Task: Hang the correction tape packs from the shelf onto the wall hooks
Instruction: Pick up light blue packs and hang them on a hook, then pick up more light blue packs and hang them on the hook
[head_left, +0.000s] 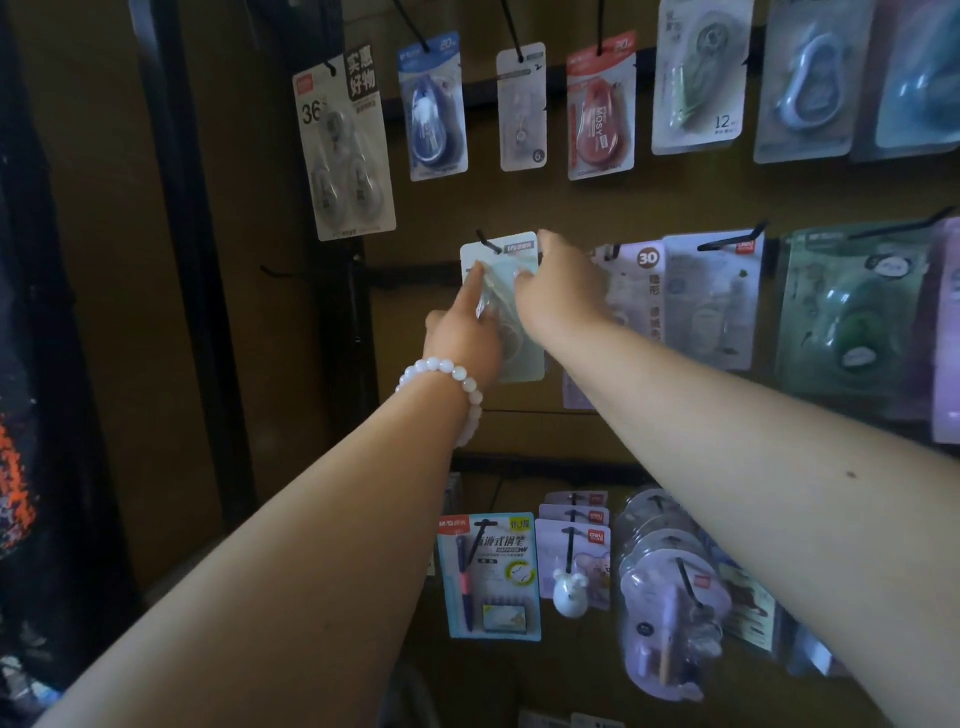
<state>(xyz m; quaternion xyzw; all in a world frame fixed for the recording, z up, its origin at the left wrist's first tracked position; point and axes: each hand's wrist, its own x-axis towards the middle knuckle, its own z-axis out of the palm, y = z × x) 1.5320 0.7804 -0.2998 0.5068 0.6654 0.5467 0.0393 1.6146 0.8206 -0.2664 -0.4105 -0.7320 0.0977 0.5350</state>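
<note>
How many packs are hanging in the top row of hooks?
7 in view: the 36 triple pack far left, then blue, white, red, green 12, grey, and teal cut off at the right edge. More may hang behind these.

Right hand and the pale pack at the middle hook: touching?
Touching. The head view shows the right hand with fingers on the top edge of the pale pack, beside the hook.

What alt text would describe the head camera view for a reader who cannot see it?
Both hands hold a pale correction tape pack at a black wall hook: the left hand grips its lower left side, and the right hand holds its top right. Other packaged stationery hangs in rows around it.
</note>
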